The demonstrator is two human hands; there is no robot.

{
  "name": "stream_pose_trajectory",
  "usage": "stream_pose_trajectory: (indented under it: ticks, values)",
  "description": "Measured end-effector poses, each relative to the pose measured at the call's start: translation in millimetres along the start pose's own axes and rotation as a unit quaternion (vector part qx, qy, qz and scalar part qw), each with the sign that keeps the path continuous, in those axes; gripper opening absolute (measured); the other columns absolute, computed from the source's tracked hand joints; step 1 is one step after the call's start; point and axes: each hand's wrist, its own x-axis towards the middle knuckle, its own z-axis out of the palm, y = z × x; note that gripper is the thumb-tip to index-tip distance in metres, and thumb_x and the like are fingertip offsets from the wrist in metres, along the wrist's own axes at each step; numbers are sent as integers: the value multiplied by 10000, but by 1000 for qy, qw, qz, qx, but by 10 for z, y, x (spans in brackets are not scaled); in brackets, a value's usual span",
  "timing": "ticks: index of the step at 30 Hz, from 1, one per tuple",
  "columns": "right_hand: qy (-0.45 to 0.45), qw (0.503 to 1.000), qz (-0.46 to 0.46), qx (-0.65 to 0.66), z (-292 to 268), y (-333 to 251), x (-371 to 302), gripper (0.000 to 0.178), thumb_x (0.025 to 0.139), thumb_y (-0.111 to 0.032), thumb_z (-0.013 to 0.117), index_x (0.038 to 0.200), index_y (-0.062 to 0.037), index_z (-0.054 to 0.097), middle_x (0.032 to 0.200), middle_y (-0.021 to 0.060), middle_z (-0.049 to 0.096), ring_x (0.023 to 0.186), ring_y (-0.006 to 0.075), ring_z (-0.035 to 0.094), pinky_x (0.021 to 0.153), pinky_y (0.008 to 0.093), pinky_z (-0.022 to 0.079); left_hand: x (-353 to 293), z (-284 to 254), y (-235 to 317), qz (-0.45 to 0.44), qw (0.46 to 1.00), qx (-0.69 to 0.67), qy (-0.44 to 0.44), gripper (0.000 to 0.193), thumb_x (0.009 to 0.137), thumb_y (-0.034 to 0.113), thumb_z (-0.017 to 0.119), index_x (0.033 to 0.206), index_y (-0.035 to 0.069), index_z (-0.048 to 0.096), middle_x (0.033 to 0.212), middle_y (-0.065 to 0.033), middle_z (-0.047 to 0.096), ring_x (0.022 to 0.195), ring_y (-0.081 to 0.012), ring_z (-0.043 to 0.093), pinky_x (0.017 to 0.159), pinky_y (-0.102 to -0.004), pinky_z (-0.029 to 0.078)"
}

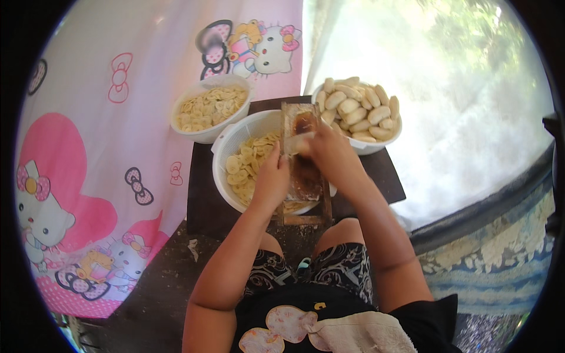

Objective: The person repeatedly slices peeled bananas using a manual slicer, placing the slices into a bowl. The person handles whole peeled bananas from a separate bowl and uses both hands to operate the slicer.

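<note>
A wooden slicer (307, 187) with a worn brown board lies across a white plastic basket (220, 179). Pale yellow banana slices (242, 166) fill much of that basket, left of the slicer. My left hand (273, 176) is closed around the slicer's left edge; its fingertips are partly hidden. Over the board, my right hand (331, 148) is closed on a pale peeled banana (299, 143), which is slightly blurred and pressed against the slicer's surface.
A second white basket (203, 136) of banana slices stands at the far left. At the far right, a white bowl (382, 146) is heaped with whole peeled bananas (356, 110). A dark table (206, 203) supports them. A pink printed curtain (94, 153) hangs on the left, a pale sheet (459, 129) on the right.
</note>
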Motion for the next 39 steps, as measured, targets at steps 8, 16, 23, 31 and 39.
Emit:
stream_pose_trajectory:
  ticks: [8, 16, 23, 31, 39]
  values:
    - [60, 998, 21, 10, 271, 310, 242, 126, 860, -131, 609, 935, -48, 666, 1035, 138, 600, 1036, 324, 591, 851, 454, 475, -39, 35, -34, -3, 1000, 17, 12, 532, 1003, 231, 456, 1472, -9, 388, 1371, -299, 520, 1301, -373, 505, 1080, -384, 379]
    - [16, 995, -13, 95, -105, -164, -297, 93, 824, -105, 670, 874, -33, 704, 918, 109, 593, 909, 306, 608, 829, 427, 484, 7, 41, -56, -1, 1000, -16, 18, 536, 1004, 232, 453, 1476, -11, 382, 1367, -300, 524, 1279, -383, 522, 1066, -386, 387]
    - [90, 992, 47, 74, 308, 381, 343, 150, 818, -109, 641, 921, -29, 714, 965, 173, 605, 948, 378, 606, 798, 457, 490, -19, 27, -62, -2, 1000, -17, -1, 537, 1011, 236, 452, 1489, 7, 364, 1347, -288, 547, 1245, -380, 546, 1040, -376, 404]
    - [-34, 986, 39, 160, -157, -250, -403, 135, 829, -104, 688, 928, -15, 711, 910, 174, 604, 899, 383, 606, 831, 454, 485, -17, 40, -36, -11, 1000, 0, 12, 538, 1008, 222, 456, 1488, -2, 361, 1385, -291, 515, 1300, -370, 510, 1069, -379, 389]
    - [48, 991, 79, 97, 314, 464, 391, 189, 843, -150, 672, 947, 5, 704, 920, 206, 602, 886, 378, 597, 782, 456, 466, 13, 15, -48, -19, 1000, -14, -16, 531, 1008, 222, 457, 1480, -7, 374, 1391, -292, 509, 1313, -374, 496, 1087, -371, 372]
